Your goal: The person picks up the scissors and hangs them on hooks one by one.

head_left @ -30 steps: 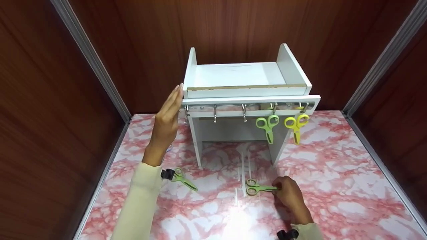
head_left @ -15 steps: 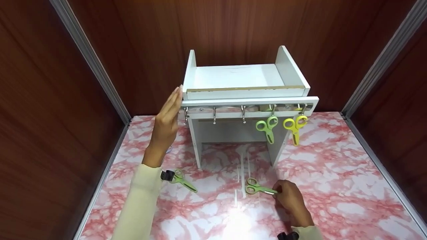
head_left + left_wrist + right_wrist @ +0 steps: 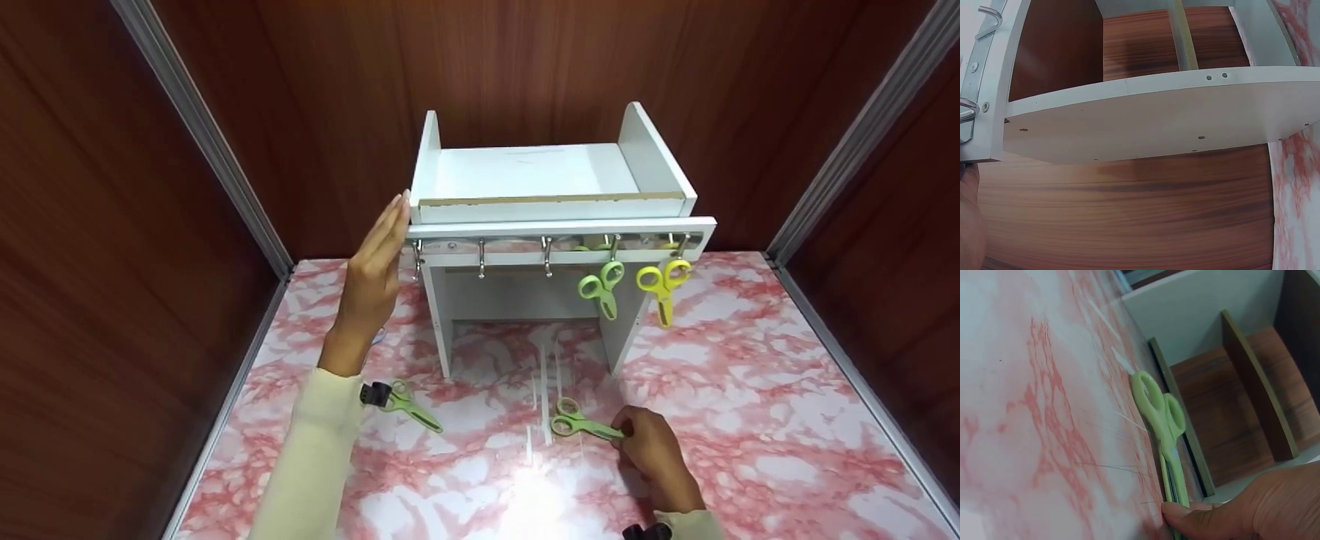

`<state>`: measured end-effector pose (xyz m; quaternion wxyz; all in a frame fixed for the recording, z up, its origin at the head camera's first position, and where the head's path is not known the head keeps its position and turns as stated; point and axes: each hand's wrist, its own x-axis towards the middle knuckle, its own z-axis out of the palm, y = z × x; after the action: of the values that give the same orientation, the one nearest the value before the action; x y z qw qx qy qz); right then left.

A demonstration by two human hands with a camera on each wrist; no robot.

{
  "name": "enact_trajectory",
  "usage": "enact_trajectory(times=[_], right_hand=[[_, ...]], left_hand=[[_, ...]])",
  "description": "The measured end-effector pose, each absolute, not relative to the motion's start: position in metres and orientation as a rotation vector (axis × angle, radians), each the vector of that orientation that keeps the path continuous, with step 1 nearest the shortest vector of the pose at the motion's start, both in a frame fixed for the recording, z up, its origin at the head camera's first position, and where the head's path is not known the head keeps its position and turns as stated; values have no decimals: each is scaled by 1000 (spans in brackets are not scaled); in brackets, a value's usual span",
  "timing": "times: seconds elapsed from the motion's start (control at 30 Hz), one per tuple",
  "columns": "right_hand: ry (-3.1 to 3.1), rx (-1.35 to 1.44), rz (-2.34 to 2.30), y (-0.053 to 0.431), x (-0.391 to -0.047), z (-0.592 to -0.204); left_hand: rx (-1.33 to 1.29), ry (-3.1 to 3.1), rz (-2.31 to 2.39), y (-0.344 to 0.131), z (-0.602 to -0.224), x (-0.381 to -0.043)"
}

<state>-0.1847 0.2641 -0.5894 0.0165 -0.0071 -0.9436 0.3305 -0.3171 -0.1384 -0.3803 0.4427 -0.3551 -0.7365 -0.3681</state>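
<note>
My left hand (image 3: 371,274) lies with straight fingers against the left end of the white shelf unit (image 3: 551,210), at its hook rail. Only part of that hand shows at the edge of the left wrist view. On the right, my right hand (image 3: 651,442) pinches green scissors (image 3: 581,424) by the blade end, thumb (image 3: 1176,511) on top, with the handle loops pointing away from the fingers. From the hooks hang another pair of green scissors (image 3: 602,289) and yellow scissors (image 3: 665,289). The remaining hooks to their left are bare.
More green scissors (image 3: 411,406) lie on the pink-and-white marbled tabletop (image 3: 780,420), beside my left wrist. Part of a bluish loop (image 3: 379,335) shows behind that wrist. Brown wood-grain panels (image 3: 525,67) enclose the back and sides.
The scissors in my right hand have tilted slightly, their blade end coming a little nearer. The hanging green scissors have swung a bit. My left hand stays against the shelf unit.
</note>
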Motion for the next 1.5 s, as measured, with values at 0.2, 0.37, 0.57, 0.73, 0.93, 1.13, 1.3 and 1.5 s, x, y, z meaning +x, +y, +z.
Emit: enact_trajectory(times=[0.2,0.37,0.57,0.73,0.93,1.13,1.3,1.5], right_hand=[[-2956,-52,1029,264,-184,-589],[-2943,-47,1017,264,-184,-590],[-2930,-45,1022,265,-183,-589],[-2904,-47,1037,265,-184,-590],[-2851,-19,1060,264,-184,-594],[-2850,-55,1133,262,-185,-596],[-2849,-84,1182,259,-185,-597],[-2834,-99,1278,256,-185,-593]], left_hand=[[-883,-1822,-902,-138,-380,-317],[-888,-1816,-902,-138,-380,-317],[-886,-1815,-906,-138,-380,-317],[-886,-1821,-910,-138,-380,-317],[-882,-1832,-907,-138,-380,-316],[-892,-1830,-919,-139,-380,-317],[-890,-1825,-908,-139,-381,-317],[-890,-1827,-903,-139,-380,-316]])
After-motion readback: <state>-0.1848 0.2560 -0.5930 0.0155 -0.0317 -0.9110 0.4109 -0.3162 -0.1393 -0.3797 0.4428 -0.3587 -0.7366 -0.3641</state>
